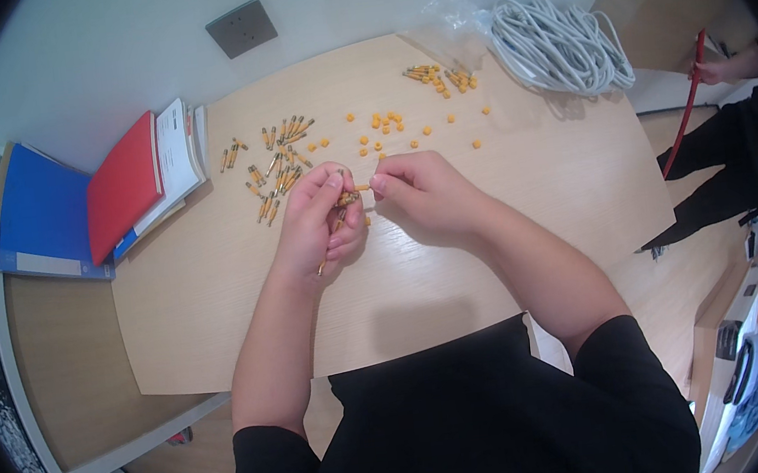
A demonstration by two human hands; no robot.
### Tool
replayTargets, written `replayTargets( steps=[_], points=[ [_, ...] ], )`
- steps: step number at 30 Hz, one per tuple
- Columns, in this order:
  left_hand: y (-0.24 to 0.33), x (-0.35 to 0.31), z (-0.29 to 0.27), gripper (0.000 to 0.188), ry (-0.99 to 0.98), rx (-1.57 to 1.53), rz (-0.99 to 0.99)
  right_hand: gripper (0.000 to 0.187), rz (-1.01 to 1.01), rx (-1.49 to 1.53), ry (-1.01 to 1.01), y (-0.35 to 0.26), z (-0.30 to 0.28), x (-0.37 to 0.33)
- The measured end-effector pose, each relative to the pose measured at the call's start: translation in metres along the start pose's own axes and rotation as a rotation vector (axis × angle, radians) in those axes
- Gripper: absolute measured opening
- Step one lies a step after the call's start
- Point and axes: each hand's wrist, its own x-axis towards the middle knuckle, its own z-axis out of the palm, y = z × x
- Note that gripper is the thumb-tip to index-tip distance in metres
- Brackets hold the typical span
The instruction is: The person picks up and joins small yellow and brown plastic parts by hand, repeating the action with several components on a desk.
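My left hand (pixel 311 220) is curled around several small orange-and-metal rods (pixel 347 200), one of which sticks out near the wrist. Close beside it, my right hand (pixel 430 190) pinches the end of a thin orange piece (pixel 362 187) between thumb and fingertips. That piece spans the small gap between both hands; its exact kind is too small to tell. Beyond my left hand lies a loose group of similar orange-and-metal rods (pixel 283 168). Small yellow caps (pixel 385 121) are scattered on the table (pixel 455 256) past my right hand.
More orange pieces (pixel 425 74) lie by a clear plastic bag (pixel 452 30) and a coil of grey cable (pixel 562 46). A blue folder (pixel 44 212), red folder (pixel 124 185) and papers (pixel 180 146) stand left. At right, another person's hand (pixel 711 72) holds a red rod (pixel 687 112).
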Motion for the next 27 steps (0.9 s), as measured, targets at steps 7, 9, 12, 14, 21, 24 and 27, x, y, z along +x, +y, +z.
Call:
replayTargets(
  steps=[7, 9, 12, 14, 21, 24, 27],
  points=[
    [0.007, -0.003, 0.002, 0.017, 0.076, -0.111, 0.053, 0.024, -0.152, -0.315, 0.436, 0.008, -0.070, 0.016],
    [0.008, -0.001, -0.001, 0.017, 0.121, -0.057, 0.046, 0.022, -0.132, -0.459, 0.763, 0.020, -0.103, 0.019],
    [0.006, 0.001, -0.001, 0.016, 0.137, -0.059, 0.026, 0.021, 0.067, -0.621, 0.829, 0.027, -0.126, 0.018],
    [0.003, 0.001, -0.003, 0.017, 0.133, -0.046, 0.030, 0.021, 0.049, -0.661, 0.812, 0.028, -0.116, 0.023],
    [0.002, 0.003, 0.000, 0.021, 0.125, -0.025, 0.007, 0.026, 0.112, -0.856, 0.804, 0.045, -0.109, 0.046],
    [0.005, 0.001, 0.002, 0.022, 0.192, 0.011, -0.015, 0.025, 0.140, -0.807, 0.838, 0.040, -0.107, 0.045],
    [0.005, 0.001, 0.001, 0.023, 0.249, -0.027, -0.030, 0.022, 0.137, -0.780, 0.847, 0.037, -0.107, 0.038]
  ],
)
